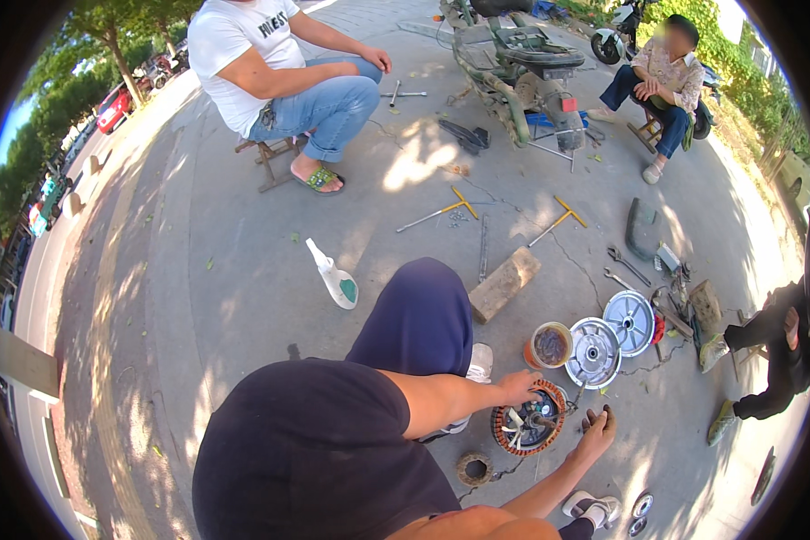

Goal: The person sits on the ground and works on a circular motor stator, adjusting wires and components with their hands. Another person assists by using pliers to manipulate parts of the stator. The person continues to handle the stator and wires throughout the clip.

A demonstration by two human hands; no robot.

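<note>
A hub motor stator (550,430), a ring of copper-coloured windings with pale wires and a shaft at its middle, lies on the concrete in front of me. My left hand (517,388) is closed on the far left edge of its ring. Just right of the stator hovers my right hand (596,434), its darkened fingers bent and apart, with nothing seen in them. Beyond the stator stands a tub of dark brown liquid (550,346). Two silver motor covers, a nearer one (594,354) and a farther one (629,321), overlap beside it. A dark ring (474,469) rests nearer me.
A wooden block (505,285), yellow T-handle wrenches (562,221), spanners (628,267) and a white spray bottle (331,275) lie farther out. A stripped scooter (522,72) stands at the back. Seated people (279,99) are left and right; another person's dark-clothed legs (765,351) are at the right edge.
</note>
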